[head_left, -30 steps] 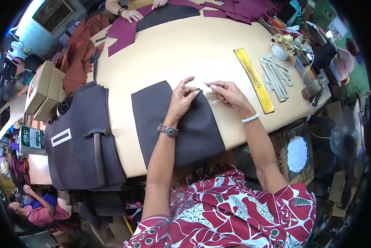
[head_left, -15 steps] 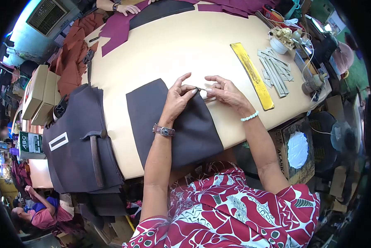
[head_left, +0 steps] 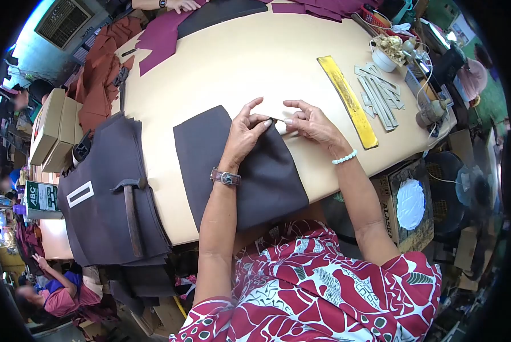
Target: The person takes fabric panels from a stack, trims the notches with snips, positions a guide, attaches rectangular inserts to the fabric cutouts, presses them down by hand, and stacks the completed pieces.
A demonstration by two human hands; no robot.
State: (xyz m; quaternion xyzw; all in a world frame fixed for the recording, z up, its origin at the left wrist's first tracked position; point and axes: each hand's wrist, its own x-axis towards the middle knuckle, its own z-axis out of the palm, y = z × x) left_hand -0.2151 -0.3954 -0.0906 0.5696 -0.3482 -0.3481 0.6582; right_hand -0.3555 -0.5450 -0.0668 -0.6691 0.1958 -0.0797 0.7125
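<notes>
A dark brown sheet of leather-like material [head_left: 204,154] lies on the table in front of me, its right part lifted and rumpled. My left hand [head_left: 246,137] pinches the sheet's upper corner between thumb and forefinger. Facing it, my right hand [head_left: 314,126] is closed in a pinch close to that corner, its other fingers curled. A thin dark strip or edge seems to run between the two pinches, too small to make out. Left of the sheet, a hammer [head_left: 131,216] rests on a stack of dark brown pieces [head_left: 104,165] beside a white rectangular frame [head_left: 79,194].
A yellow bar [head_left: 346,102] and several pale strips [head_left: 378,94] lie right of my hands. A white tub [head_left: 385,60] stands behind them. Scissors [head_left: 121,85], rust-coloured pieces [head_left: 99,74] and boxes [head_left: 53,125] are at left. Another person's hand [head_left: 181,5] touches maroon material [head_left: 158,43] across the table.
My hands have barely moved, still pinching at the sheet's corner. Across the table, the other person's hand has moved slightly up and away.
</notes>
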